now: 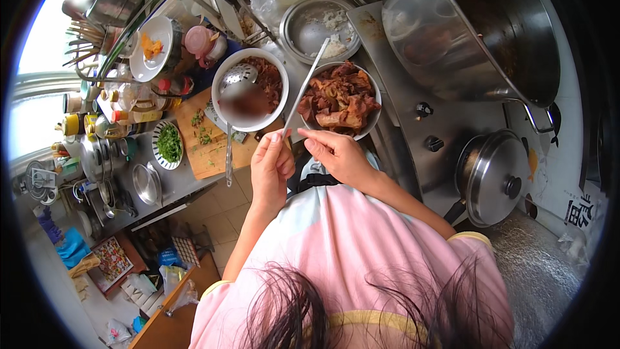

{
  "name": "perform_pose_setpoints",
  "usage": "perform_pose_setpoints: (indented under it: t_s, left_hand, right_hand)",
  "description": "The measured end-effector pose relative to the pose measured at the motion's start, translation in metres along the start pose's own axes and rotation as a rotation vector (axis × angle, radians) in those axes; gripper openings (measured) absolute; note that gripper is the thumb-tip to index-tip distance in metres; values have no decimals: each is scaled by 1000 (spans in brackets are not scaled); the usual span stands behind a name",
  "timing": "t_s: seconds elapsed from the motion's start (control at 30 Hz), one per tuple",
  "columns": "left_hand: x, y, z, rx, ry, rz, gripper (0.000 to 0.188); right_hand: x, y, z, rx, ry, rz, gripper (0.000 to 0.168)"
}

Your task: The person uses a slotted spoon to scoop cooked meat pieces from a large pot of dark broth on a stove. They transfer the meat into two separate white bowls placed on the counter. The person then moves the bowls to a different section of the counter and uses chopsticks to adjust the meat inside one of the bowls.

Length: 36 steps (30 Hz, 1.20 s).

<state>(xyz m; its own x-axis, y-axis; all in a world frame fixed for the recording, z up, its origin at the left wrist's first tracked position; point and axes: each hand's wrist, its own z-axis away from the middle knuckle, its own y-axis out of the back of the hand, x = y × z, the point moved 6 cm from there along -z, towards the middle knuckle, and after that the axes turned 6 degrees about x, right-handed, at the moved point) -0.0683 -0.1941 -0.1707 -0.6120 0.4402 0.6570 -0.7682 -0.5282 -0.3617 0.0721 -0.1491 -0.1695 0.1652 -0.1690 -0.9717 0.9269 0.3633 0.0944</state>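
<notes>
My left hand (272, 165) grips the lower end of a long pale chopstick (304, 88), which points up and away; whether a second one lies behind it I cannot tell. My right hand (341, 155) is beside it, holding nothing, with its fingers stretched toward the stick's lower end. Beyond the right hand, browned meat on bones (341, 99) fills a bowl (377, 115). To the left, shredded reddish-brown meat (272, 70) lies in a white bowl (285, 78), partly blurred. A slotted metal ladle (240, 74) rests in that bowl, its handle hanging over the near rim.
A metal basin (302, 41) with rice (335, 20) stands behind the bowls. On the left are a wooden cutting board (201, 155) with green scraps and a bowl of chopped greens (168, 141). At right, a tall metal stockpot (436, 58) and a lidded pan (499, 179) flank stove knobs (434, 143).
</notes>
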Motion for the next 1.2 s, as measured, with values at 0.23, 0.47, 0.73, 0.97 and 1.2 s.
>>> perform_pose_setpoints:
  t_s: [0.23,0.47,0.73,0.97,1.2]
  left_hand:
    - [-8,9,14,-258,189,-66,19]
    - [-13,28,20,-467,200,-676,33]
    - [-35,66,-17,-368,202,-742,28]
    - [-67,56,-72,-311,249,-721,59]
    - [-97,35,-100,-312,428,-469,62]
  right_hand:
    - [2,-34,1,74,-111,-171,36]
    - [7,-40,29,349,-186,-187,37]
    - [28,7,94,833,-264,-20,29]
    - [72,34,108,1084,-340,-134,33]
    - [124,64,67,932,-388,185,43]
